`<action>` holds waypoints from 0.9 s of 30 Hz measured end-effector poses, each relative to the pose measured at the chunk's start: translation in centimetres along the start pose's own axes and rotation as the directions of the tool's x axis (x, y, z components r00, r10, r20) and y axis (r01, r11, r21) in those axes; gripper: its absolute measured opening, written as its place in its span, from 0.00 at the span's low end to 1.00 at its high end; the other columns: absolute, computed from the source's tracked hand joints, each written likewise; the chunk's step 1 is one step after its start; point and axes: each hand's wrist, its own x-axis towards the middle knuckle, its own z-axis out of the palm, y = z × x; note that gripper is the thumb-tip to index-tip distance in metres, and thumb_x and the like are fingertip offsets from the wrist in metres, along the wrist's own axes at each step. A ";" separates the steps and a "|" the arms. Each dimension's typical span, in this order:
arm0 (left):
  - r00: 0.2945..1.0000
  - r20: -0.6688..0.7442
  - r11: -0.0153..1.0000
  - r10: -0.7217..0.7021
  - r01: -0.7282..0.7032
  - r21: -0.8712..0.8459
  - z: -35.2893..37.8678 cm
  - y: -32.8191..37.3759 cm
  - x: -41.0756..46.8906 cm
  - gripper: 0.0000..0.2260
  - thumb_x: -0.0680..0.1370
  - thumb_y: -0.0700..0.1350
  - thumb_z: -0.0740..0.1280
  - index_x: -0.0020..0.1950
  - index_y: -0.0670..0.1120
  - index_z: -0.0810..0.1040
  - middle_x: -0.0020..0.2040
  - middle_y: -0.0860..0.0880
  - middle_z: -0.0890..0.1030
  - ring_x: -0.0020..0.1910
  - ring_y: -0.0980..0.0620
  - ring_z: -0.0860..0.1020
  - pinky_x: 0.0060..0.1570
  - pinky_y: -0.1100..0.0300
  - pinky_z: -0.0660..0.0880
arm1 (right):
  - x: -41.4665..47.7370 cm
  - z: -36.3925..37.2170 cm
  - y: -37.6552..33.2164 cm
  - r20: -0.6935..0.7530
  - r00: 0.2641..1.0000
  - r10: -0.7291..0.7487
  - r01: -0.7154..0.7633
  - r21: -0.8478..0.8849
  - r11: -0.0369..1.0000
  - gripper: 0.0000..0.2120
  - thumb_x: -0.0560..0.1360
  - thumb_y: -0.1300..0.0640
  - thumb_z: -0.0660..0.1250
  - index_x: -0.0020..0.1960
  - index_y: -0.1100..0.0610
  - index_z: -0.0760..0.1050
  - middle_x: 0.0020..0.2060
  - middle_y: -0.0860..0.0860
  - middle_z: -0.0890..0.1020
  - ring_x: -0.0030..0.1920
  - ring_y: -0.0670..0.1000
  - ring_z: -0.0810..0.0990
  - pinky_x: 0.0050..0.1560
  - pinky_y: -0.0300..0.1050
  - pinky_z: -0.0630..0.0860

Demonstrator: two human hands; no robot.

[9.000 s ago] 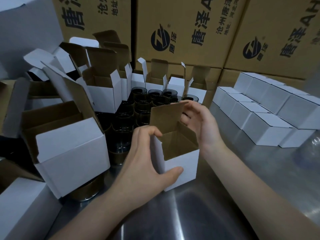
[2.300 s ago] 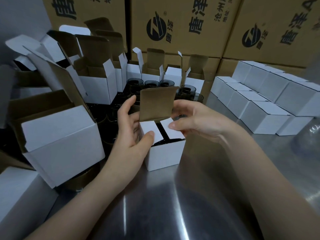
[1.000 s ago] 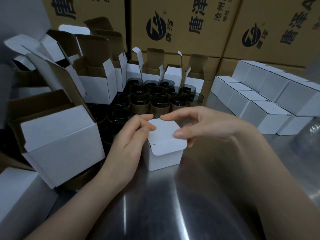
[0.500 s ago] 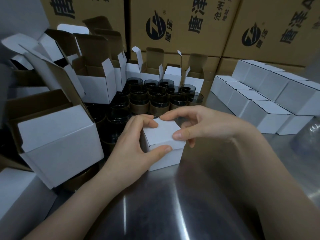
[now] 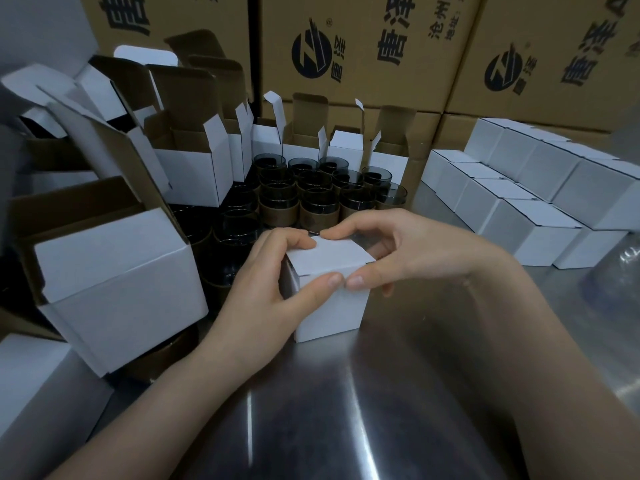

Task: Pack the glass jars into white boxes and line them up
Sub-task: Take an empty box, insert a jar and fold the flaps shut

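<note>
A small white box [image 5: 330,308] stands on the steel table [image 5: 346,410] at the centre, its lid folded down flat. My left hand [image 5: 266,292] grips its left side, thumb on the front top edge and fingers on the back edge. My right hand [image 5: 391,251] pinches the lid from the right, thumb at the front edge beside my left thumb, forefinger at the back. Several dark glass jars [image 5: 311,195] with brown bands stand grouped just behind the box. Whatever is inside the box is hidden.
Closed white boxes [image 5: 526,202] stand in rows at the right. Open white boxes [image 5: 114,282] with raised flaps crowd the left and back. Large brown cartons [image 5: 363,46] wall off the rear. A clear plastic object [image 5: 620,265] sits at the right edge.
The box's side flaps and lid were folded down over the last seconds. Since half a second ago the lid sits flat, and both thumbs have met at the front top edge.
</note>
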 end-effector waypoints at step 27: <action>0.999 0.006 0.999 -0.035 0.035 -0.042 0.2 0.3 -0.1 0.20 0.67 0.63 0.67 0.56 0.57 0.73 0.59 0.59 0.73 0.62 0.58 0.74 0.62 0.50 0.74 | 0.1 0.3 -0.3 -0.028 0.999 -0.032 0.032 -0.005 0.999 0.25 0.73 0.44 0.65 0.67 0.54 0.74 0.53 0.50 0.79 0.43 0.54 0.81 0.35 0.44 0.80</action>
